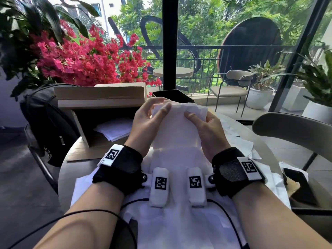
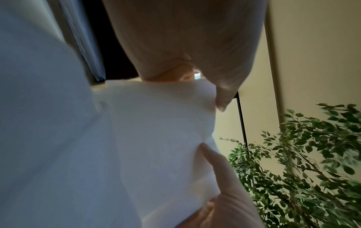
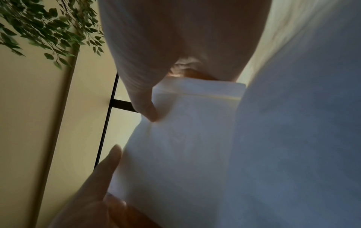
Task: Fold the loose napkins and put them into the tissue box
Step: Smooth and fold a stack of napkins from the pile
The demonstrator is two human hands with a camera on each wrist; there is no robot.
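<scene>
Head view: both hands hold one white napkin (image 1: 177, 123) up above the round table (image 1: 62, 178). The left hand (image 1: 146, 121) pinches its upper left part with thumb and fingers, and the right hand (image 1: 206, 126) grips the right edge, thumb on the front. Left of the napkin lies an open cardboard box (image 1: 100, 99) on its side, with some white sheets (image 1: 115, 129) inside; the count is not clear. Just behind the napkin stands one black square container (image 1: 173, 95). More loose napkins (image 1: 239, 141) cover the table under and right of the held one, overlapping, so I cannot count them. One black bag (image 1: 48, 119) hangs left of the box, one dark phone-like thing (image 1: 298, 182) lies at the table's right edge, and one chair back (image 1: 294, 130) stands to the right. The room between the napkin and the box opening is free.

Left wrist view: the left hand's thumb (image 2: 220, 169) presses the napkin (image 2: 160, 131) from the side, the fingers (image 2: 224, 86) curl over its top edge. One leafy plant (image 2: 302, 162) is at the right.

Right wrist view: the fingers (image 3: 144, 101) of the right hand curl over the folded top edge of the napkin (image 3: 185, 138), and the thumb (image 3: 109, 163) lies along its side. Leaves (image 3: 39, 26) hang above left.
</scene>
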